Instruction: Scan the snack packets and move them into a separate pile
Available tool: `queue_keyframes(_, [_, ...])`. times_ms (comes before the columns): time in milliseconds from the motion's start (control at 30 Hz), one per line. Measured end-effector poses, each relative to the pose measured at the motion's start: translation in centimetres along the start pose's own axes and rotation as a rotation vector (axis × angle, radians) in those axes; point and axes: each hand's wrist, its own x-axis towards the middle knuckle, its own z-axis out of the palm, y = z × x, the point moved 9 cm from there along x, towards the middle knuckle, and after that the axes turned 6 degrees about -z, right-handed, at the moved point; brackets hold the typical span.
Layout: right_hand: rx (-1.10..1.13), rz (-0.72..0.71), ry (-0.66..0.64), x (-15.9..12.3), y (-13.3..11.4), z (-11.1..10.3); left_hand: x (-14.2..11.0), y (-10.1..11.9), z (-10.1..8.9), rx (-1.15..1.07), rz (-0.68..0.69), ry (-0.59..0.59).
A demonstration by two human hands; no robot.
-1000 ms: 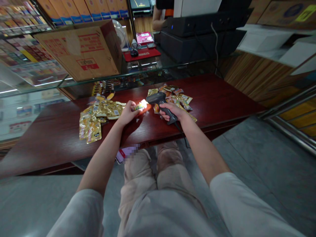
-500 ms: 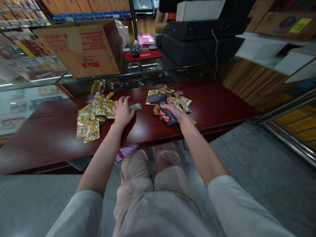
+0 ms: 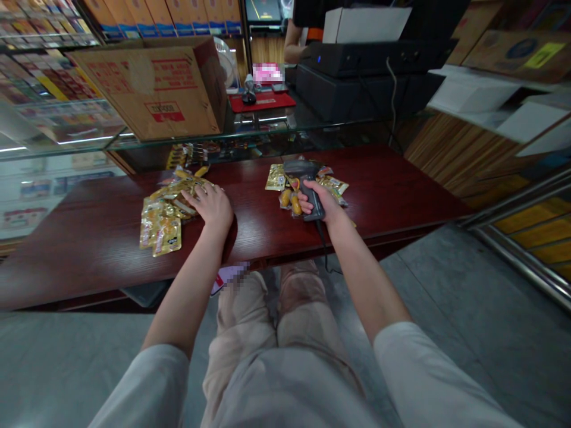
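My right hand (image 3: 322,204) is wrapped round the grip of a dark handheld barcode scanner (image 3: 307,184), which rests over a heap of gold and coloured snack packets (image 3: 331,185) on the dark red wooden table (image 3: 401,184). A yellow packet (image 3: 291,202) lies just left of that hand. My left hand (image 3: 213,205) lies on the right edge of a second pile of gold snack packets (image 3: 164,217), fingers spread over them. Whether a packet is under its fingers stays hidden.
Behind the table runs a glass counter (image 3: 276,128) carrying a cardboard box (image 3: 154,83), a red mat with a mouse (image 3: 263,98) and a black till machine (image 3: 357,71). Another person's arm (image 3: 297,44) shows beyond it. Shelves of goods fill the left; grey floor lies right.
A second ago my left hand held a small packet under the scanner's light. It then laid the packet down and moved left onto the gold pile. The scanner swung up over the right heap.
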Motion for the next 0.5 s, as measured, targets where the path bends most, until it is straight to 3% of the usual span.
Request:
queue_keyframes(100, [0.023,0.004,-0.036,0.1,0.0,0.1,-0.2,0.3,0.0,-0.072,0.01,0.021])
queue_keyframes(167, [0.016,0.006,-0.022,0.1,0.1,0.0,-0.6,1.6,0.3,-0.113,0.098,-0.019])
queue_keyframes(333, [-0.013,0.019,0.043,0.1,0.0,-0.1,-1.9,7.1,1.7,-0.173,0.376,-0.238])
queue_keyframes(500, [-0.036,0.033,0.046,0.1,0.0,0.0,-1.8,11.5,4.5,-0.261,0.39,-0.5])
